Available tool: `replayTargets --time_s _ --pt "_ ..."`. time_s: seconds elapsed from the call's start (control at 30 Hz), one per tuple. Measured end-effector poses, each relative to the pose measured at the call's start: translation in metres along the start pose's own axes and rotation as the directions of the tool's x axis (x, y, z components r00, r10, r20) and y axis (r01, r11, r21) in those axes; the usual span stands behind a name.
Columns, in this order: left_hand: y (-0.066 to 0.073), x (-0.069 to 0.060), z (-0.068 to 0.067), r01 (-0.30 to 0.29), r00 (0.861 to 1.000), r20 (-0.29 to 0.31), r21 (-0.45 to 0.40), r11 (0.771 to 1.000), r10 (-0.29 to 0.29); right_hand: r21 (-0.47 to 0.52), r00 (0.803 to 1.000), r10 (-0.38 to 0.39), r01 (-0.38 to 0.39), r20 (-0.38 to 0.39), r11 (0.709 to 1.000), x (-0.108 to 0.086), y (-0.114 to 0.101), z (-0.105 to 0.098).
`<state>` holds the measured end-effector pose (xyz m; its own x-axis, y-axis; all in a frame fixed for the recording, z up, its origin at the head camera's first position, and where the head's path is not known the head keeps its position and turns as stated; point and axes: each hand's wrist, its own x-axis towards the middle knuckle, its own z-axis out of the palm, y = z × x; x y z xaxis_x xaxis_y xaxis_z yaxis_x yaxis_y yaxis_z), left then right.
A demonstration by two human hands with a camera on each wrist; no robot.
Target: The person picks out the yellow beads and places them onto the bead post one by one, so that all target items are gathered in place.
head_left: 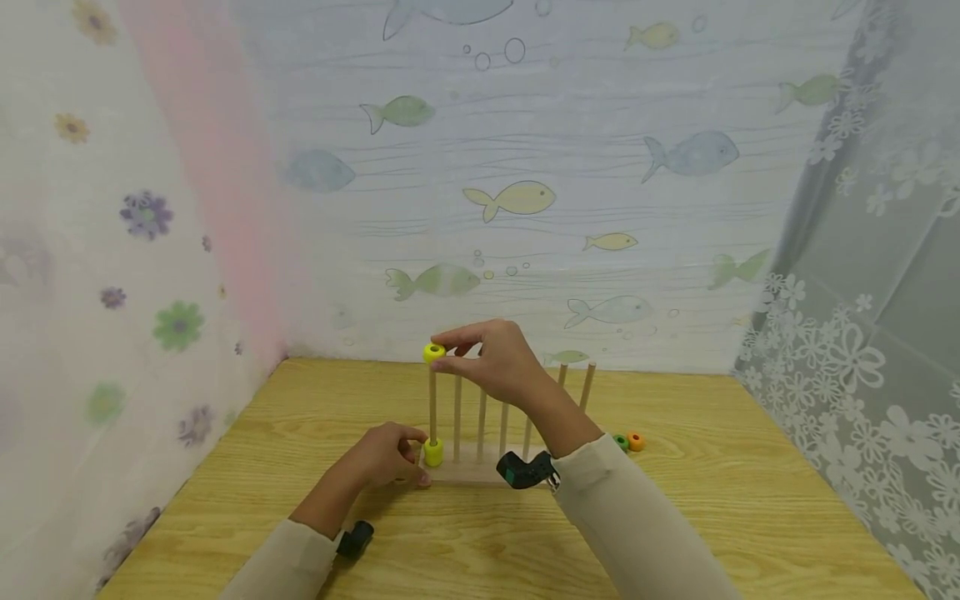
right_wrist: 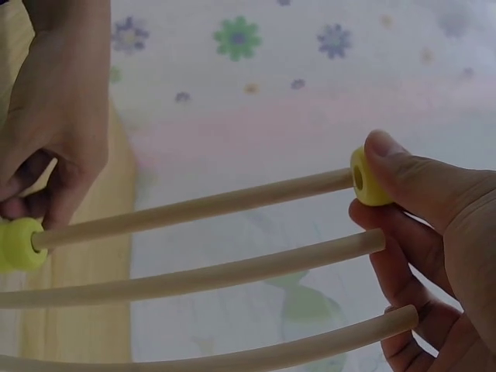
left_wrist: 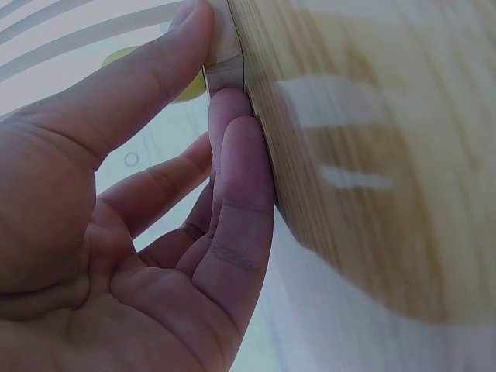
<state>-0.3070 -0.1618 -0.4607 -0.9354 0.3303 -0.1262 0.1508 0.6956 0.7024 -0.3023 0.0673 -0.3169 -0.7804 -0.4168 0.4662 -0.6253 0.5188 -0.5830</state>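
Note:
My right hand [head_left: 501, 364] pinches a yellow bead [head_left: 433, 353] between thumb and fingertips at the top of the leftmost peg [head_left: 432, 408]. In the right wrist view the bead [right_wrist: 370, 180] meets the tip of that peg. At the peg's foot sit yellow beads [head_left: 433, 453], threaded on it and touching the base. My left hand [head_left: 386, 457] grips the left end of the wooden base [head_left: 472, 477]. Seen from the left wrist, the thumb lies on the base's end [left_wrist: 226, 74] and the fingertips touch its lower edge, by the tabletop.
Several more bare pegs [head_left: 457, 417] rise from the base, some hidden behind my right arm. A green bead [head_left: 621, 442] and an orange bead [head_left: 636, 442] lie on the wooden table [head_left: 720, 500] to the right. A fish-patterned curtain [head_left: 517, 250] hangs behind the table.

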Motion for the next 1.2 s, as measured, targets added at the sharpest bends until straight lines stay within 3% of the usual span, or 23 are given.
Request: replayTargets --time_s 0.7,1.2 --pt "0.0023 -0.0016 0.0000 0.005 1.000 -0.006 -0.025 1.000 -0.005 -0.038 1.000 -0.001 0.001 0.010 0.999 0.0005 -0.0008 0.0036" --pt "-0.0016 0.0018 -0.0006 0.008 1.000 0.004 0.002 1.000 -0.008 -0.052 0.999 0.031 -0.029 0.033 0.998 -0.0003 -0.0020 0.0042"
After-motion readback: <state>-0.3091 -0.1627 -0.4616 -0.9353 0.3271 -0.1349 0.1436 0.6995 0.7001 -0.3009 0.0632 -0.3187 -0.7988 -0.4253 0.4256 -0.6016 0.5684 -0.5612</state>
